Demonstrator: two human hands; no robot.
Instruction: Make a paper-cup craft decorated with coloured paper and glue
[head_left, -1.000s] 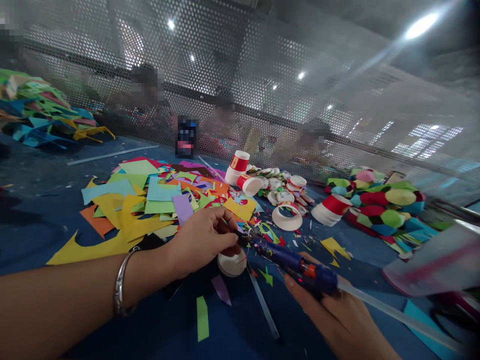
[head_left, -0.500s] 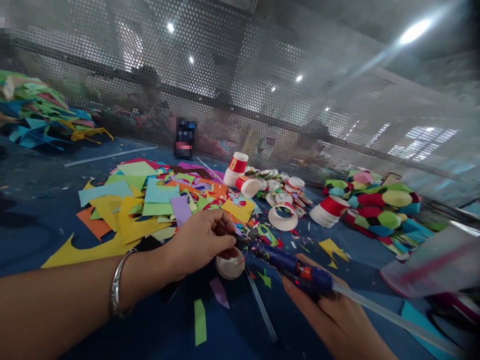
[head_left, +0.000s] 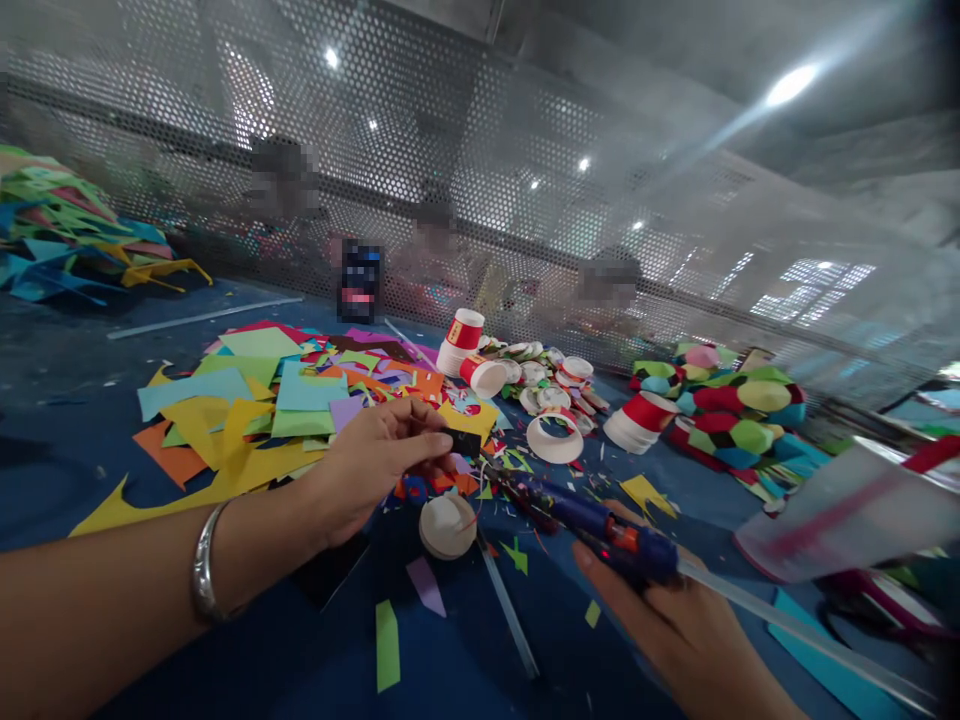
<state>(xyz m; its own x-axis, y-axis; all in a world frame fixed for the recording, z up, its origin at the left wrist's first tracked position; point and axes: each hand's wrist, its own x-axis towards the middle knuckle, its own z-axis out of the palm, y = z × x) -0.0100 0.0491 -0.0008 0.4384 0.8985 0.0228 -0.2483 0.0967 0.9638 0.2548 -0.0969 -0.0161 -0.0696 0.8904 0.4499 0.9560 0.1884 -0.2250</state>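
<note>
Between its thumb and fingers, my left hand [head_left: 394, 440] pinches a small piece of black paper [head_left: 463, 441]. Gripped in my right hand [head_left: 667, 610] is a blue glue gun [head_left: 592, 520], its nozzle aimed left and lying just below and right of the black paper. A long clear glue stick [head_left: 795, 620] juts from the gun's back end. Under the nozzle, a small white paper cup piece [head_left: 448, 526] rests on the blue table. Another glue stick [head_left: 508, 612] lies close to it, with purple [head_left: 427, 586] and green paper strips [head_left: 388, 645] alongside.
A heap of coloured paper [head_left: 247, 400] spreads left of centre. Red and white paper cups [head_left: 641, 421] and a cut cup ring [head_left: 555, 437] stand behind my hands. Colourful paper pieces [head_left: 757, 400] and a translucent container [head_left: 832, 520] are at right. A mesh screen [head_left: 450, 130] bounds the back.
My left hand has lifted slightly and drawn back from the nozzle, so the black paper now shows clearly. The gun has stayed in my right hand. The view has shifted a little.
</note>
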